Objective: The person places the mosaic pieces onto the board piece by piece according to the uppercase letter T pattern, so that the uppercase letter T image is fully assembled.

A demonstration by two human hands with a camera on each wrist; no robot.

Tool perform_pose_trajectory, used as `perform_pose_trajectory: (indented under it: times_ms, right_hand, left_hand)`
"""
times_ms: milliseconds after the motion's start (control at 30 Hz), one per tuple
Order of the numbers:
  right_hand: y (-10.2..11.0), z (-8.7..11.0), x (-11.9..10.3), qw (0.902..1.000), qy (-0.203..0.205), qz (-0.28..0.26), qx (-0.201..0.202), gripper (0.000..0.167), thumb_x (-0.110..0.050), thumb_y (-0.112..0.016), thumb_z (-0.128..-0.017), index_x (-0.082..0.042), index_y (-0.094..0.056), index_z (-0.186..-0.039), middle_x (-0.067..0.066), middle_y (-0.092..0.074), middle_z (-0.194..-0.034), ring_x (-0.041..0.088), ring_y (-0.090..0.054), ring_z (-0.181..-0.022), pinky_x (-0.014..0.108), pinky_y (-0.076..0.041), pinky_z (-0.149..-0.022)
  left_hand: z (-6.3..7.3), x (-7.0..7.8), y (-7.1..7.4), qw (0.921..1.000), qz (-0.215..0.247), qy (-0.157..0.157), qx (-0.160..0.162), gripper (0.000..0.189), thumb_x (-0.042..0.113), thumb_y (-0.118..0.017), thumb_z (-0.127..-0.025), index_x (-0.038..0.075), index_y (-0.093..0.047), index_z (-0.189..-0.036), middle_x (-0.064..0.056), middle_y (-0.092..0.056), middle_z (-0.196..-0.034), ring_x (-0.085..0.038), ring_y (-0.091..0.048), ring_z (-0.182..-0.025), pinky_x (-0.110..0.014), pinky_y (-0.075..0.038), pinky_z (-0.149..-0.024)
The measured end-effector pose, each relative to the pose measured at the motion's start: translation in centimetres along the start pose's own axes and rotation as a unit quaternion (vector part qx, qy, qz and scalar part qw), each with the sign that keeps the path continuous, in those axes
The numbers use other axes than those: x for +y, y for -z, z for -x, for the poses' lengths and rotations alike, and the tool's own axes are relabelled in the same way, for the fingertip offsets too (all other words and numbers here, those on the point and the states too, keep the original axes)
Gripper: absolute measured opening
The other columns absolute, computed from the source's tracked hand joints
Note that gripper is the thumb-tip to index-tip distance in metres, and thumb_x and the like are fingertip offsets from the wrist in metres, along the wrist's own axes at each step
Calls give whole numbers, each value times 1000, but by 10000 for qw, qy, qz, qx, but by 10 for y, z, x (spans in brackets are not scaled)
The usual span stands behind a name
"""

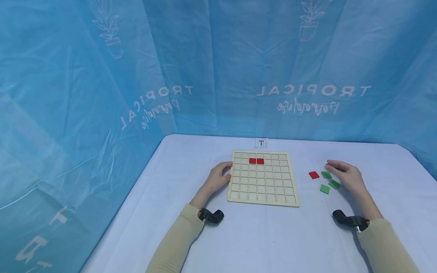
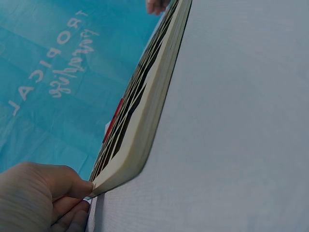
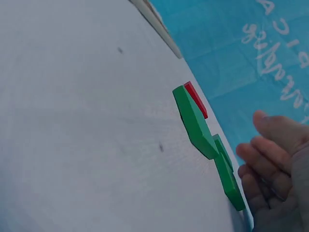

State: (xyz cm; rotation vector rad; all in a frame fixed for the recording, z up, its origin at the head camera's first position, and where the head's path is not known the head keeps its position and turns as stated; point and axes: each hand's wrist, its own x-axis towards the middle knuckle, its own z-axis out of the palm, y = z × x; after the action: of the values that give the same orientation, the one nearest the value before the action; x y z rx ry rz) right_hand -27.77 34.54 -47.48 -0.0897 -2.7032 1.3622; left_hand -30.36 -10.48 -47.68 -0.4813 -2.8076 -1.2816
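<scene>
A cream gridded board point(image 1: 263, 203) lies on the table with two red square tiles point(image 1: 256, 161) side by side in its second row. At its left edge, my left hand point(image 1: 217, 177) touches the rim with thumb and fingertips; the left wrist view shows the thumb against the board's side point(image 2: 137, 145). My right hand point(image 1: 348, 177) hovers over the loose tiles, fingers loosely bent and thumb apart. A bit of red shows by its fingertips, mostly hidden. Beside it lie a red tile point(image 1: 314, 174) and several green tiles point(image 1: 324, 189). No tile shows in its grasp in the right wrist view.
A small printed card point(image 1: 261, 143) with a coloured grid pattern lies behind the board. White cloth point(image 1: 252, 242) covers the table. Blue printed curtains point(image 1: 235, 76) hang along the back and left. Each wrist wears a black camera point(image 1: 212, 216).
</scene>
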Motion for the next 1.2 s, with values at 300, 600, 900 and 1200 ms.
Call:
perform_pose_trajectory:
  times_ms: [300, 600, 900, 1200]
  right_hand:
    - [-13, 8, 0, 9985, 327, 430, 115, 62, -48, -58, -90, 0, -54, -129, 24, -55, -126, 41, -47, -119, 60, -39, -96]
    - [-23, 16, -5, 9940, 744, 799, -88, 63, -48, -64, -86, -1, -56, -127, 23, -55, -125, 43, -42, -121, 65, -36, -95]
    - [-30, 17, -4, 9877, 957, 1230, 89, 58, -42, -68, -85, -1, -58, -124, 25, -54, -125, 46, -40, -122, 66, -35, -95]
    - [-34, 15, -5, 9839, 1157, 1322, 340, 52, -36, -70, -85, 0, -59, -121, 24, -58, -119, 44, -45, -118, 63, -38, -94]
  left_hand:
    - [0, 0, -1, 10000, -16, -1, 34, 47, 6, -57, -90, 3, -47, -136, -9, -49, -137, -20, -41, -129, -30, -33, -108]
    - [0, 0, -1, 10000, -5, 66, 41, 47, 7, -57, -90, 4, -48, -136, -8, -49, -137, -19, -41, -129, -30, -33, -108]
    - [0, -1, -2, 10000, 60, 57, 26, 47, 6, -57, -90, 4, -47, -136, -8, -49, -137, -20, -42, -129, -30, -33, -108]
    - [1, 1, 0, 9999, 88, 12, 65, 46, 5, -57, -90, 3, -48, -135, -9, -50, -136, -21, -43, -128, -31, -34, -108]
